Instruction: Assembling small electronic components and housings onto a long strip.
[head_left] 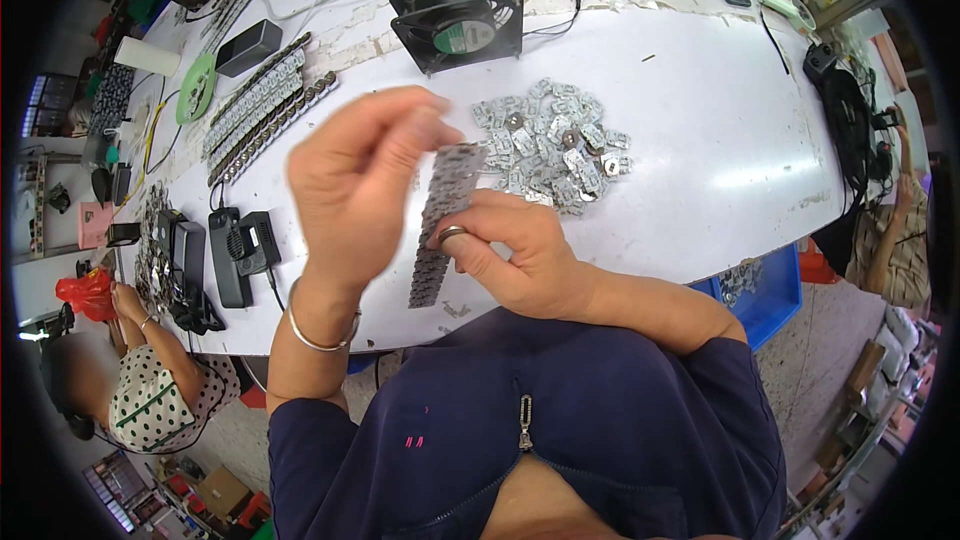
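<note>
My right hand (520,255), with a ring on one finger, grips a long grey metal strip (440,210) made of rows of small toothed parts. The strip stands tilted over the table's near edge, its lower end hanging below my fingers. At its upper end my left hand (355,180), a bangle on the wrist, is closed in a pinch. Its fingertips are slightly blurred, and whatever they hold is hidden. Just beyond my right hand lies a loose heap of small silver metal pieces (550,150), with a few round dark-centred parts among them.
A black fan (458,22) stands behind the heap. To the left are rows of metal strips (258,105), a black box (248,48), a green reel (197,88) and a black handset (232,258). A blue bin (775,300) sits below the right edge. Another person (165,380) works at far left.
</note>
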A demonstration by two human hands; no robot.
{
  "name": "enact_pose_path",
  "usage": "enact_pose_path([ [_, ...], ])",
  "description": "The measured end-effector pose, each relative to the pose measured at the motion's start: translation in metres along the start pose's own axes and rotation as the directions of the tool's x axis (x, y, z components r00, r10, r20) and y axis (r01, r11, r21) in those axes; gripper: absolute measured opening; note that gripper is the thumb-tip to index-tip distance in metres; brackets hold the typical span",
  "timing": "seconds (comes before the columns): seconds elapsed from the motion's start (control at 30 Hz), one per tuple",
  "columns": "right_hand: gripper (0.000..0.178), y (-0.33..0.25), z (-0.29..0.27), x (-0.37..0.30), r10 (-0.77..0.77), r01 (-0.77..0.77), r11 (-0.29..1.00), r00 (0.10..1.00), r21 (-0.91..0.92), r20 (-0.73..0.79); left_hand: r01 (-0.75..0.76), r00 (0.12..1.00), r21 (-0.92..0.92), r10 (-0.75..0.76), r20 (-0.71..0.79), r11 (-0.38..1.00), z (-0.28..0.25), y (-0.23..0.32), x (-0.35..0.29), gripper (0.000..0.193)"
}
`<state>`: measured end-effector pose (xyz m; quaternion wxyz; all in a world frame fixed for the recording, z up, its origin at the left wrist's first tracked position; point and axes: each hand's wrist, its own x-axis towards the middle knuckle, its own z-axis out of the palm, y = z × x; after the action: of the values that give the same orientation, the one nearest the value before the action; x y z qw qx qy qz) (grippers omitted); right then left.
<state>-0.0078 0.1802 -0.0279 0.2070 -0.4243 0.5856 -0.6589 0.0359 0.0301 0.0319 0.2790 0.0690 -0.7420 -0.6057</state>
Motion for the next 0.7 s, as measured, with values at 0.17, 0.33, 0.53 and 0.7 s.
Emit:
enact_pose_path([
  [0.17, 0.014, -0.002, 0.001, -0.001, -0.024, 0.025, 1.0, 0.999, -0.004, 0.034, 0.105, 0.928, 0.695, 0.182, -0.326, 0.712, -0.111, 0.008, 0.034, 0.017],
  [0.33, 0.025, -0.001, 0.008, 0.023, 0.419, -0.467, 0.744, 0.883, 0.479, 0.21, 0.051, 0.998, 0.259, -0.06, 0.027, 0.965, -0.071, -0.006, 0.011, 0.037],
  [0.53, 0.029, 0.006, 0.035, 0.034, 0.259, -0.379, 0.695, 0.925, 0.611, 0.279, 0.614, 0.749, -0.202, -0.482, 0.455, 0.763, -0.064, -0.024, -0.006, 0.054],
  [0.7, 0.028, 0.014, 0.035, 0.03, 0.231, -0.348, 0.751, 0.935, 0.561, 0.27, 0.616, 0.721, -0.186, -0.453, 0.525, 0.765, -0.058, -0.017, -0.004, 0.047],
])
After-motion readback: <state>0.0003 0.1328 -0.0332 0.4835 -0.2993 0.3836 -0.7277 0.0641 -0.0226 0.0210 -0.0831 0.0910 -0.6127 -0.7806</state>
